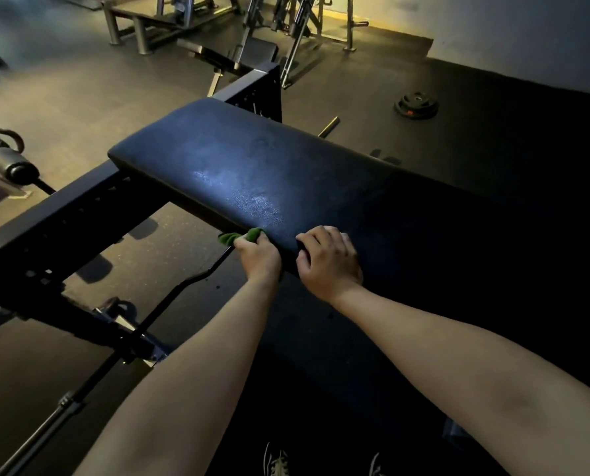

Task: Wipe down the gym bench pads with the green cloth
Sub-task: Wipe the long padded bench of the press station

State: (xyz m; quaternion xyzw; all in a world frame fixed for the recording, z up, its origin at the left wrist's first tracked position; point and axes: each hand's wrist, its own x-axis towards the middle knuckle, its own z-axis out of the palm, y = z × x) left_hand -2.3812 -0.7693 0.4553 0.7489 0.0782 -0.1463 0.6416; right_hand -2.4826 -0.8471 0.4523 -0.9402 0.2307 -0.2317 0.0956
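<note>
Logged bench pad (252, 166) with long axis far-left to near-right, green cloth (242, 236) bunched in left hand (259, 257) at near edge, right hand (329, 261) curled over same edge.

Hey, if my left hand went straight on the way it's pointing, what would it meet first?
The bench pad. The left hand grips the green cloth right at the pad's near edge, so the cloth would press into that edge almost at once. The dim light leaves the exact gap unclear.
</note>
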